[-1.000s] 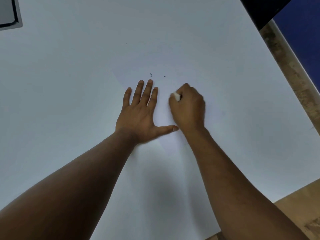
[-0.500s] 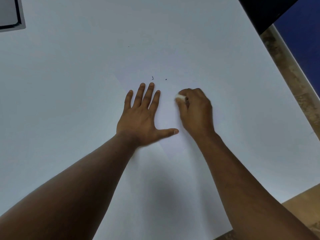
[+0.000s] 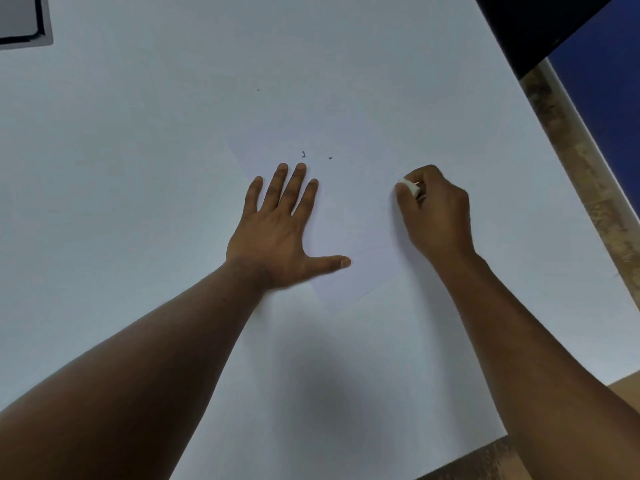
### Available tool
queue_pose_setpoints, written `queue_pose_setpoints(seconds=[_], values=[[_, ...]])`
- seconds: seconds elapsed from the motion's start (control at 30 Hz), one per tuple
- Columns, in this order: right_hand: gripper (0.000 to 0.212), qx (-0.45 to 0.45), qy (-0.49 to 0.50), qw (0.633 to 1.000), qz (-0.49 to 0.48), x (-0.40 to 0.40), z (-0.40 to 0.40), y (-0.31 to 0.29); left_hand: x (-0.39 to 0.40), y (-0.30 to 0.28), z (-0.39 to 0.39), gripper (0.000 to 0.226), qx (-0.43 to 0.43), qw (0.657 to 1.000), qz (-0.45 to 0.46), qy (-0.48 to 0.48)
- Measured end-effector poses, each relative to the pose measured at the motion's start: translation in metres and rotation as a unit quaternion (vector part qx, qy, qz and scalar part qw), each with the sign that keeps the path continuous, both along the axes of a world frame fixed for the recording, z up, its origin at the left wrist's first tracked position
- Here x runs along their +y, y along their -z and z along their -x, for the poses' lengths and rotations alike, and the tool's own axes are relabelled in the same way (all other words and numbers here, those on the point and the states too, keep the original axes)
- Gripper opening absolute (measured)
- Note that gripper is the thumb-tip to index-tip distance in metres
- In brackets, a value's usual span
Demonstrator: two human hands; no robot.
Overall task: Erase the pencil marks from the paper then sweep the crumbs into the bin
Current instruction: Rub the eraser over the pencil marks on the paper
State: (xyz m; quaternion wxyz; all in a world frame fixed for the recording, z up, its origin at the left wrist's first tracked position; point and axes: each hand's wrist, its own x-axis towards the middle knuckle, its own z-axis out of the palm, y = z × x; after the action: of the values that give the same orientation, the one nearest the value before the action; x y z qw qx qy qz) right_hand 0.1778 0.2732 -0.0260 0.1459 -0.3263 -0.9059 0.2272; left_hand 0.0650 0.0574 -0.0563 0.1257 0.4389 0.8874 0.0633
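Left hand (image 3: 277, 233) flat and spread on the paper (image 3: 349, 271), pinning it to the white bench (image 3: 138, 168), gripping nothing. Right hand (image 3: 433, 209) clenched round a white eraser (image 3: 410, 187), just right of the sheet's middle. Two dark crumbs (image 3: 303, 154) just beyond the left fingertips. No bin in view.

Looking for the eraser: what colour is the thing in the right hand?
White; the eraser shows in the head view.

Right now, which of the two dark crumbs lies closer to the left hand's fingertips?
The curled crumb, just beyond the left hand; the round crumb sits farther right.
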Motion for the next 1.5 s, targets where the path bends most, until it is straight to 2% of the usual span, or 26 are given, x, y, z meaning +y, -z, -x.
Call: queue_pose_setpoints(seconds=[0.17,0.3,0.4,0.47,0.57,0.7,0.8,0.87,0.97,1.1,1.2,1.33,1.5], values=[[0.014,-0.028,-0.122,0.992,0.033,-0.046,-0.001,-0.001,0.000,0.001,0.000,0.115,0.006,1.000,0.000,0.010],[0.015,-0.016,-0.170,0.985,0.011,-0.068,0.008,0.004,0.000,0.002,-0.001,0.116,0.019,1.000,-0.001,0.011],[0.016,-0.046,-0.148,0.987,-0.046,-0.059,0.010,0.005,0.001,0.000,-0.001,0.116,0.016,1.000,0.010,0.009],[0.018,-0.070,-0.075,0.992,-0.070,-0.032,0.001,0.004,0.001,-0.001,-0.001,0.116,0.013,1.000,0.019,0.005],[0.015,-0.064,-0.007,0.997,-0.040,0.008,-0.016,0.001,0.001,-0.002,-0.002,0.116,0.014,1.000,0.018,0.004],[0.014,-0.040,0.000,0.999,0.032,0.014,-0.015,0.001,0.001,-0.002,-0.003,0.115,0.014,1.000,0.012,0.005],[0.014,-0.015,-0.030,0.998,0.047,-0.011,-0.005,0.002,0.001,-0.001,-0.003,0.116,0.017,1.000,0.013,0.004],[0.015,-0.012,-0.093,0.994,0.049,-0.040,0.004,0.003,0.001,0.000,-0.003,0.118,0.017,1.000,0.004,0.005],[0.018,-0.026,-0.187,0.982,-0.003,-0.072,0.013,0.007,0.000,0.002,-0.003,0.118,0.026,1.000,0.000,0.008],[0.020,-0.070,-0.117,0.988,-0.075,-0.033,0.011,0.006,0.000,0.000,-0.003,0.119,0.016,1.000,0.023,0.004],[0.015,-0.071,-0.077,0.993,-0.050,0.006,0.002,0.003,0.001,-0.002,-0.003,0.119,0.018,1.000,0.023,0.005],[0.014,-0.032,-0.100,0.994,0.021,0.009,0.002,0.000,0.000,-0.002,-0.004,0.119,0.019,1.000,0.018,0.002],[0.014,0.000,-0.218,0.976,0.008,-0.030,0.014,-0.001,0.003,-0.001,0.000,0.119,0.023,1.000,0.012,0.008]])
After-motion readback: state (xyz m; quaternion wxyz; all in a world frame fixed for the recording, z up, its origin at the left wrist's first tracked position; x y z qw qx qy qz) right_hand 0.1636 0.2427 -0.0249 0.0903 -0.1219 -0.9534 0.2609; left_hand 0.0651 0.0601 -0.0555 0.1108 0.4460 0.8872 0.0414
